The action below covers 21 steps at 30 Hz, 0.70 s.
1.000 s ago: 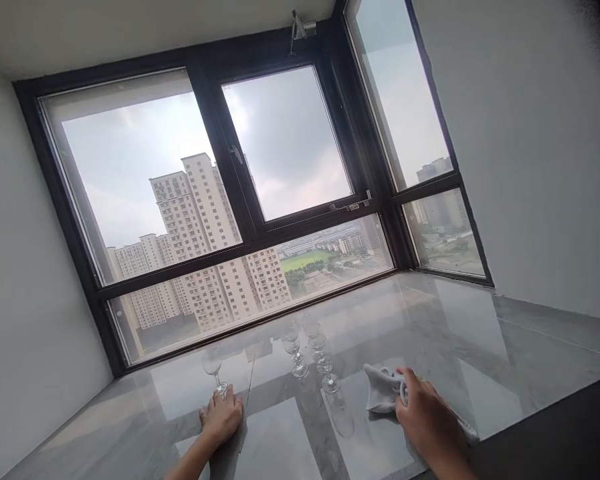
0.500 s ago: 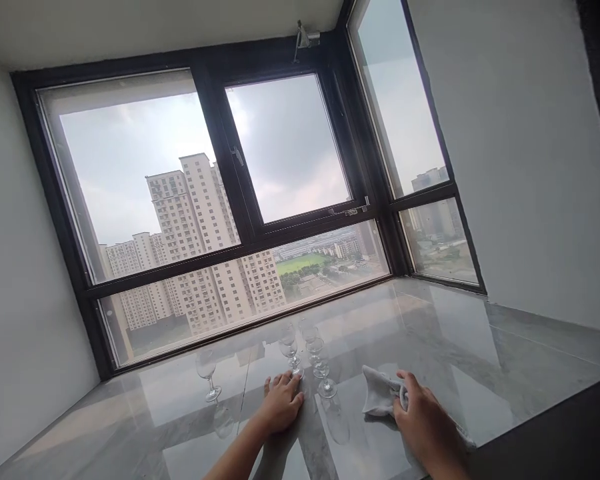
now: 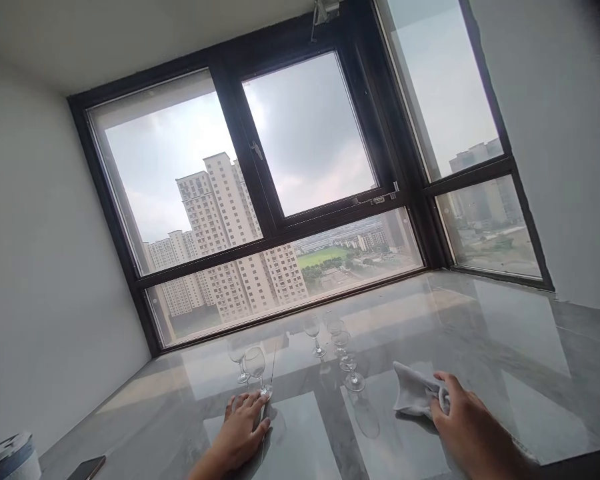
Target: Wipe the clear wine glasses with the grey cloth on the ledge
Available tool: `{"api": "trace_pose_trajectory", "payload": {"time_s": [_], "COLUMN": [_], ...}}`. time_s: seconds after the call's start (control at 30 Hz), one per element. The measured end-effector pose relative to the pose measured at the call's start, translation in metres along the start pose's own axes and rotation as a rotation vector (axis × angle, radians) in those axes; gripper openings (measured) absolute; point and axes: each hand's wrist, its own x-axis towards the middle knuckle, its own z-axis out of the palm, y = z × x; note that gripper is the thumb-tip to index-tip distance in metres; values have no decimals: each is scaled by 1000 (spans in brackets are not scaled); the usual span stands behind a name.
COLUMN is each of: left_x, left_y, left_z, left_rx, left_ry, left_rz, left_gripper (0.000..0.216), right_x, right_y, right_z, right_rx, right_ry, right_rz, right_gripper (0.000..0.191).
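Observation:
My left hand (image 3: 243,427) rests low over the sill with its fingertips closed on the foot of a clear wine glass (image 3: 255,362), which stands upright. Just behind and left of that glass is a second stemmed glass (image 3: 237,353). Further right stands a small cluster of similar glasses (image 3: 341,340), with one more glass (image 3: 313,328) a little apart near the window; they overlap, so some outlines are hard to make out. In my right hand (image 3: 465,413) is a crumpled light grey cloth (image 3: 414,392), held at its right end just above or on the surface.
The glossy grey tiled sill (image 3: 455,347) mirrors the window. A dark-framed window (image 3: 275,230) closes the back, with white walls at both sides. At the lower left are a lidded cup or tub (image 3: 13,457) and a phone (image 3: 87,468).
My left hand has slid a wine glass leftward, away from the cluster and close to the lone left glass. The right hand still holds the cloth. The view has swung left.

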Motion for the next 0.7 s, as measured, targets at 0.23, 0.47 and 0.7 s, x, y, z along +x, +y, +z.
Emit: {"api": "trace_pose_trajectory", "payload": {"time_s": [0.23,0.47,0.7], "left_x": [-6,4,33], "left_y": [-52,10,129], "left_z": [1,10,-6], "left_rx": [92,105,-274], "left_ry": [-29,32,-11], "left_rz": [-222,-250,338], "left_gripper": [62,54,56], "right_x": [0,-3,-4], "right_y": [-3,-12,-17], "right_z": [-2,-11,-20], "right_rx": [8,8,3], "right_ry": [36,53,15], "right_rz": [-16,-25,-7], "right_gripper": [32,32,34]}}
